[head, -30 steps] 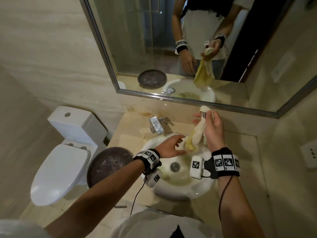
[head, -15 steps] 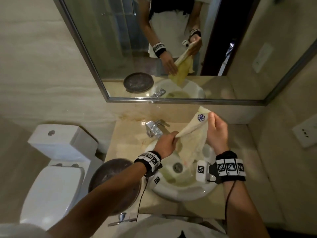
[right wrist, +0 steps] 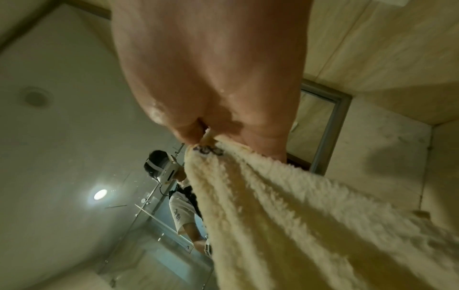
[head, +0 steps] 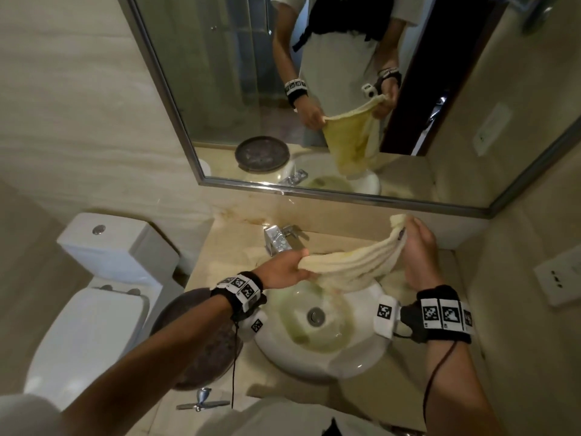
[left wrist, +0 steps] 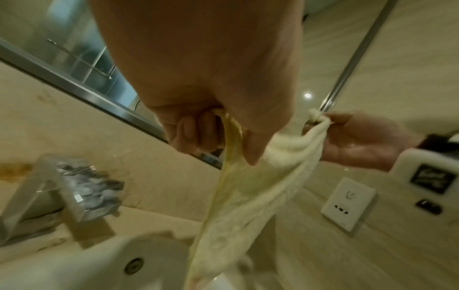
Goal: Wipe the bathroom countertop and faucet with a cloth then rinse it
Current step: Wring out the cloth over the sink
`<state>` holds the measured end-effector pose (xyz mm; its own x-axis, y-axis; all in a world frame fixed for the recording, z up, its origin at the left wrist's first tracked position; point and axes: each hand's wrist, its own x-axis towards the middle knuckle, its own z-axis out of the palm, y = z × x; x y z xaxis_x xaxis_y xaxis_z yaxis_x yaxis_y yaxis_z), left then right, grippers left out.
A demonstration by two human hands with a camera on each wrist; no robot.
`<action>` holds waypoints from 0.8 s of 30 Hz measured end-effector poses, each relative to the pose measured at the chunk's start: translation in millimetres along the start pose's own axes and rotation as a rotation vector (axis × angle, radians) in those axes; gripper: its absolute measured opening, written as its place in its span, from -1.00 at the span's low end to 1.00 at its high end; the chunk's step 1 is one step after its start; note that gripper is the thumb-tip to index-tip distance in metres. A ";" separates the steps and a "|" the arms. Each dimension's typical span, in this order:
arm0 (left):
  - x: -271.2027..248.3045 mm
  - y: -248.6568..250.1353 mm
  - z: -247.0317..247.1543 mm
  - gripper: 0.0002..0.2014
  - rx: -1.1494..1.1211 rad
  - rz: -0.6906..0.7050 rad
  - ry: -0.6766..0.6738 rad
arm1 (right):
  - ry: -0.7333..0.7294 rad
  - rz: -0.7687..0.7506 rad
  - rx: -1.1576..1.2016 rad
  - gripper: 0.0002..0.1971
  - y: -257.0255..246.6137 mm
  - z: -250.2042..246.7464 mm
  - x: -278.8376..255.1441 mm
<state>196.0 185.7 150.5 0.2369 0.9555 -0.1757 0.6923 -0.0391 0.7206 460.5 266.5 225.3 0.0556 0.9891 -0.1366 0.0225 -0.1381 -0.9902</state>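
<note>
Cloth (head: 349, 265), pale yellow and fluffy, is stretched between our two hands above the white sink basin (head: 355, 363), its lower edge sagging toward the bowl. Our left hand (head: 283, 272) pinches one corner with curled fingers, just in front of the chrome faucet (head: 276, 240). Our right hand (head: 418, 247) grips the opposite corner, held higher, near the mirror (head: 314, 89). Around the basin lies the beige countertop (head: 226, 256); a dark round dish (head: 204, 338) sits at its left, beside the toilet (head: 94, 309).
</note>
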 end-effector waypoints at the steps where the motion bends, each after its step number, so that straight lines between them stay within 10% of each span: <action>1: 1.1 9.3 -1.3 -0.85 -0.004 0.018 0.002 | -0.049 -0.002 -0.008 -0.79 0.5 -1.9 0.7; 12: 31.2 107.1 -38.3 -0.76 0.311 0.450 0.270 | -0.436 -0.151 0.013 -0.80 -20.2 3.2 -2.4; 24: 40.1 126.7 -44.1 -0.68 0.116 0.234 0.590 | -0.575 0.025 0.113 -0.65 -15.1 32.2 2.7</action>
<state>263.1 232.0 264.4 -0.0014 0.9169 0.3992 0.7447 -0.2655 0.6123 428.2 273.0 239.0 -0.4966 0.8592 -0.1231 -0.0800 -0.1866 -0.9792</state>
